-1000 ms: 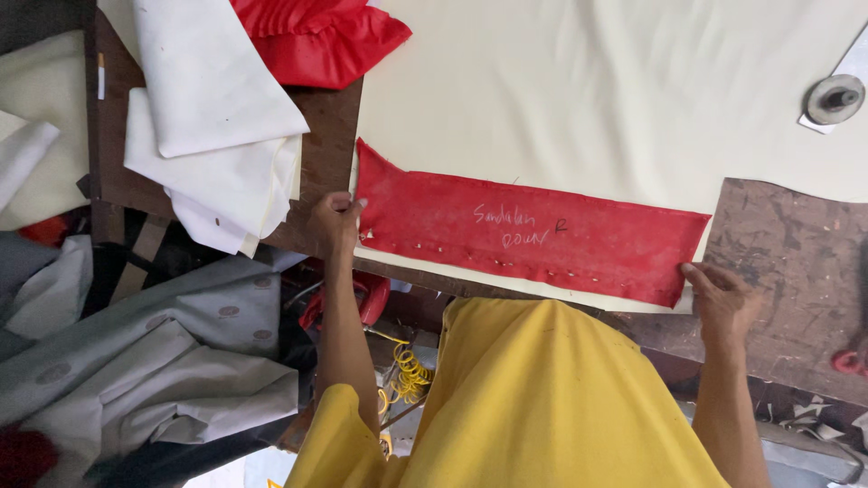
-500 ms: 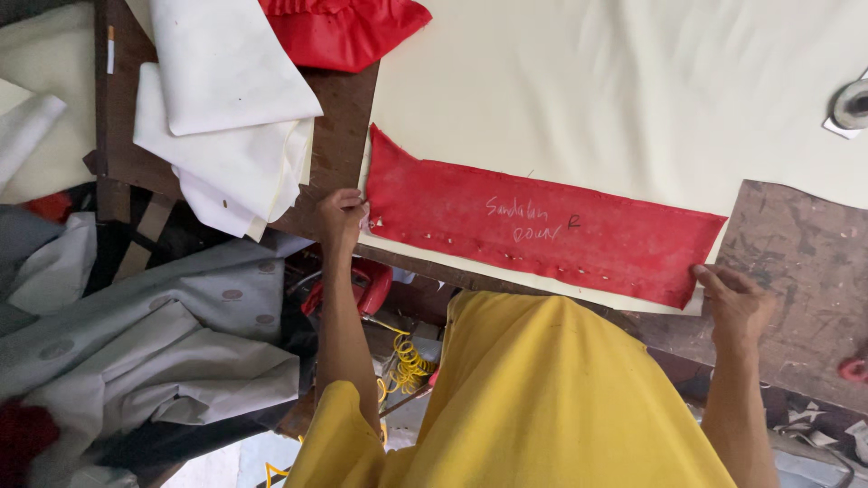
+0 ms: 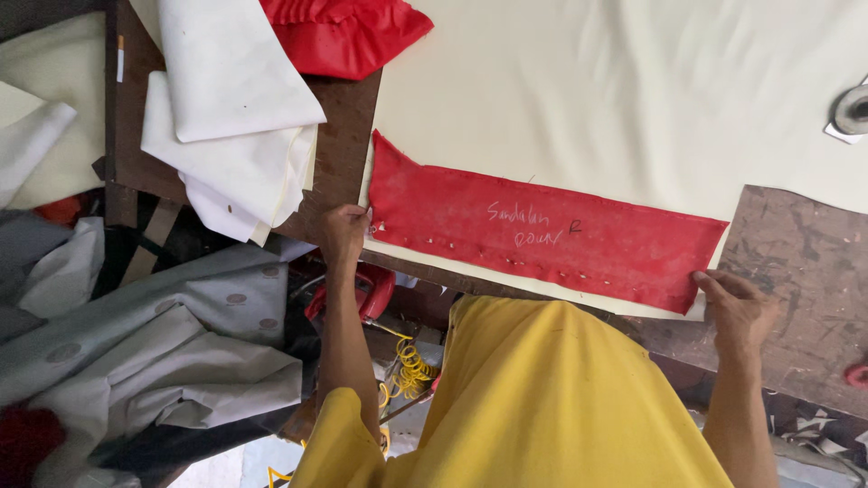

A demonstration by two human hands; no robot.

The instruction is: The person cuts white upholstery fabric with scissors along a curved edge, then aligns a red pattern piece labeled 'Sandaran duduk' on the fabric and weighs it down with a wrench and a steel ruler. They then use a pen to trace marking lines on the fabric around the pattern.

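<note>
A long red fabric strip (image 3: pixel 542 226) with light handwriting lies flat on a large cream sheet (image 3: pixel 615 90) spread over the worn brown table (image 3: pixel 796 271). My left hand (image 3: pixel 344 230) pinches the strip's left end at the cream sheet's corner. Over at the strip's right end, my right hand (image 3: pixel 737 303) rests with its fingers on the red and cream edges. A row of small pins or staples runs along the strip's near edge. My yellow shirt (image 3: pixel 533 398) fills the bottom middle.
Folded cream pieces (image 3: pixel 235 117) are stacked at the table's left end, with a bunched red cloth (image 3: pixel 344 32) behind them. A round metal object (image 3: pixel 850 108) sits at the far right. Grey printed fabric (image 3: pixel 154 343), a red tool (image 3: pixel 371 289) and a yellow coiled cord (image 3: pixel 411 370) lie below the table.
The view has drifted a little, so the table and strip appear slightly shifted. Both hands stay at the two ends of the red strip.
</note>
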